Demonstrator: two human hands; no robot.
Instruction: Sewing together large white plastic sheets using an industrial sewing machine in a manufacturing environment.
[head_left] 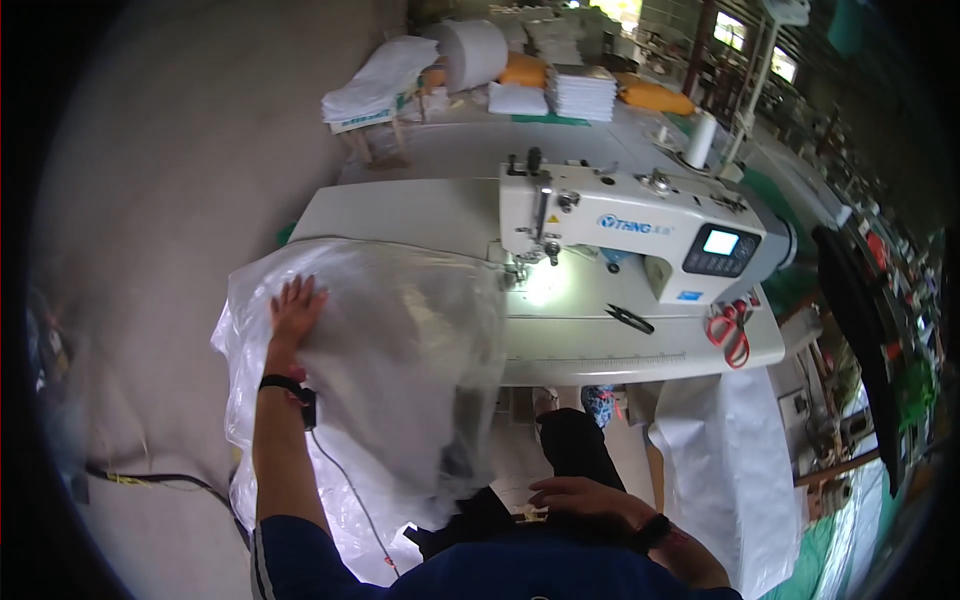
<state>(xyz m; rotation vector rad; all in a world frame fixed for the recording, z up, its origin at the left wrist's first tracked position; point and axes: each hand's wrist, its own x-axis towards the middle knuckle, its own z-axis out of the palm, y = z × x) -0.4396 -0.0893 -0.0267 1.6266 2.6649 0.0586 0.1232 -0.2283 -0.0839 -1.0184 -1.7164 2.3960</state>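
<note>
My left hand (pixel 297 310) lies flat with fingers apart on a large translucent white plastic sheet (pixel 400 320). The sheet covers the left part of the sewing table and hangs over its front edge onto my lap. Its upper right edge reaches the needle area of a white sewing machine (pixel 610 215), where a lamp shines on the bed. Close to my body, above my lap, is my right hand (pixel 585 495), its fingers stretched out and nothing seen in them. What lies under its palm is hidden.
Black thread snips (pixel 630 318) and red-handled scissors (pixel 735 328) lie on the table (pixel 600 365). White material (pixel 725 470) hangs at the right below it. A thread cone (pixel 700 140) stands behind the machine. Stacked white sheets (pixel 583 95) and a white roll (pixel 472 55) sit farther back.
</note>
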